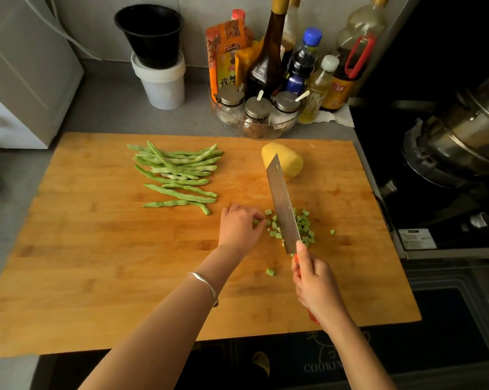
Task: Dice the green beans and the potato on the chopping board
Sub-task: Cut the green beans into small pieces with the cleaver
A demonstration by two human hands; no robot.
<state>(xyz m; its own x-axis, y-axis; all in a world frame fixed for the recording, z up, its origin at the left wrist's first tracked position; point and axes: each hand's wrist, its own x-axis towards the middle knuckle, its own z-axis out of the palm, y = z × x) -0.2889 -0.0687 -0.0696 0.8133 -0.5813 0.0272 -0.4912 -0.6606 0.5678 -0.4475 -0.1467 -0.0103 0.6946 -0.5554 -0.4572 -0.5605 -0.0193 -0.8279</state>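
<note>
A large wooden chopping board (97,263) fills the counter. Several whole green beans (178,171) lie in a loose pile at its upper middle. A peeled yellow potato (289,161) sits at the upper right, partly behind the knife tip. My right hand (315,282) grips the red handle of a cleaver (282,204), whose blade stands over a heap of diced bean pieces (303,225). My left hand (239,225) pinches a short bean stub just left of the blade. One stray piece (270,272) lies nearer to me.
A glass bowl of spice jars (256,114) and several bottles stand behind the board. At back left, a black pot sits in a white cup (160,80). A dark stove with a steel pot (462,136) is on the right.
</note>
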